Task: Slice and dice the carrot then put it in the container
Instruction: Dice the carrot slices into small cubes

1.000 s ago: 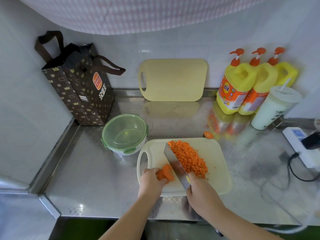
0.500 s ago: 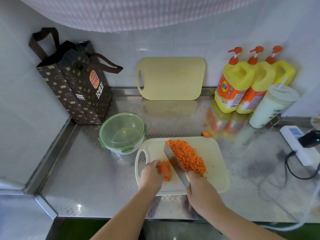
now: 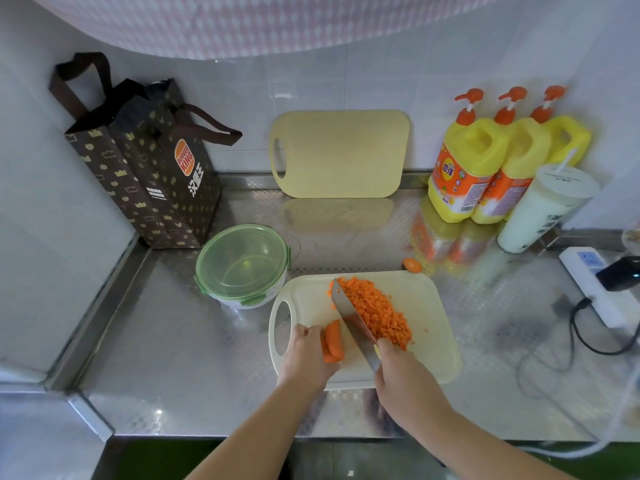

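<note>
Looking down through the head view, we have the left hand (image 3: 304, 351) curled round the last carrot piece (image 3: 333, 341) at the near left of the cutting board (image 3: 433, 341). The right hand (image 3: 398, 362) is wrapped on the knife (image 3: 349, 313), whose blade is angled between that piece and the diced pile (image 3: 375, 310). Our advice for this cut: tuck the fingertips back and slice even strips before crossing them (a piece this short may roll). The container (image 3: 242, 265) sits on the worktop (image 3: 166, 341) just beyond the board's left corner, lid on, so it needs opening. We can read "BURGER KING" on the brown bag (image 3: 149, 174), but the labels on the yellow bottles (image 3: 467, 168) are too small for us.
</note>
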Available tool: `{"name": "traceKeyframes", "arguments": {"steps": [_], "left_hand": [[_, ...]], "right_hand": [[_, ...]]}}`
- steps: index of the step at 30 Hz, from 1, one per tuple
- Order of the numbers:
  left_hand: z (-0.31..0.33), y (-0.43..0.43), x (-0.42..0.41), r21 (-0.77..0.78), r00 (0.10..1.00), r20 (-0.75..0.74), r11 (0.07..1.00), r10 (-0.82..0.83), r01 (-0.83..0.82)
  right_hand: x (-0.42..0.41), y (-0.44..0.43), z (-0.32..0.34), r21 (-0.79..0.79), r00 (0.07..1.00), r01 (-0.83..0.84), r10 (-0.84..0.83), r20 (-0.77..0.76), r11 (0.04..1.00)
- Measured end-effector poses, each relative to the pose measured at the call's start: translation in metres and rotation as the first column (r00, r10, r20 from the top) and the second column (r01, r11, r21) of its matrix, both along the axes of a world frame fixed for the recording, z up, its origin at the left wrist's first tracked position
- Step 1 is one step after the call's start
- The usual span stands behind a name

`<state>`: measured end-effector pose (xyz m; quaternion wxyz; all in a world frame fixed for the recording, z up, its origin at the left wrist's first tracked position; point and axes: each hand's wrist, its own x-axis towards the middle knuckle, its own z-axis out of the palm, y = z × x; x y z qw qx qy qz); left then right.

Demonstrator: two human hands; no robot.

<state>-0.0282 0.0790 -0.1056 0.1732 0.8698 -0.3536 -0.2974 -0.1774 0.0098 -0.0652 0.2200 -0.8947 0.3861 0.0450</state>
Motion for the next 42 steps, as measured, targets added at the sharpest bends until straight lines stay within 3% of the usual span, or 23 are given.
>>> {"name": "traceKeyframes", "arguments": {"steps": [9, 14, 20, 26, 33, 42], "left_hand": [[-0.002, -0.013, 0.002, 0.005, 1.000, 0.021, 1.000, 0.017, -0.018], [0.004, -0.017, 0.009, 0.093, 0.993, 0.020, 0.989, -0.118, 0.116], [0.019, -0.031, 0.017, 0.275, 0.920, 0.146, 0.909, -0.363, 0.315], [0.022, -0.042, 0.023, 0.319, 0.893, 0.103, 0.865, -0.437, 0.387], [0.017, -0.040, 0.022, 0.300, 0.904, 0.115, 0.882, -0.411, 0.363], [0.008, -0.011, 0.037, 0.171, 0.960, 0.131, 0.959, -0.248, 0.224]], "right_hand": [[0.009, 0.007, 0.004, -0.020, 1.000, -0.028, 0.027, -0.014, 0.999], [0.006, 0.003, 0.003, -0.005, 0.999, -0.008, 0.008, -0.043, 1.000], [0.006, -0.006, 0.012, -0.001, 1.000, 0.026, -0.026, 0.002, 1.000], [0.003, -0.016, 0.022, 0.007, 0.997, 0.062, -0.062, 0.040, 0.998], [0.001, -0.017, 0.026, 0.014, 0.997, 0.059, -0.059, 0.050, 0.998], [0.007, -0.005, 0.023, 0.055, 0.999, -0.003, 0.000, 0.053, 0.998]]}}
